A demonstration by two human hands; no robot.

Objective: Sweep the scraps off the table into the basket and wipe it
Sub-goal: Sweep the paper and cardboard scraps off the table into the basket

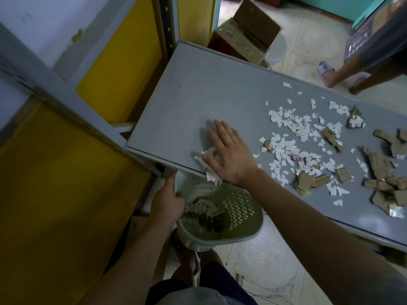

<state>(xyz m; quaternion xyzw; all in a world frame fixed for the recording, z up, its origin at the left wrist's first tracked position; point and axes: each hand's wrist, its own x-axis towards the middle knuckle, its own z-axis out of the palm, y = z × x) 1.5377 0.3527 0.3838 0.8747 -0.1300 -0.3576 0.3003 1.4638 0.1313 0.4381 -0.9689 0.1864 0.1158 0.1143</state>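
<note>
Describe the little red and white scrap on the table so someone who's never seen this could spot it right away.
Start at the grey table and go to the scatter of white paper scraps right of the flat right hand. Near the middle of that scatter lies the red and white scrap. It is the only piece with red on it; its neighbours are plain white or brown cardboard.

Background stuff: an open cardboard box (246,38) sits on a white stool (278,48) past the far end, yellow panels (123,62) line the left side, and someone's foot in a lilac slipper (326,70) stands on the tiled floor (308,36).
</note>
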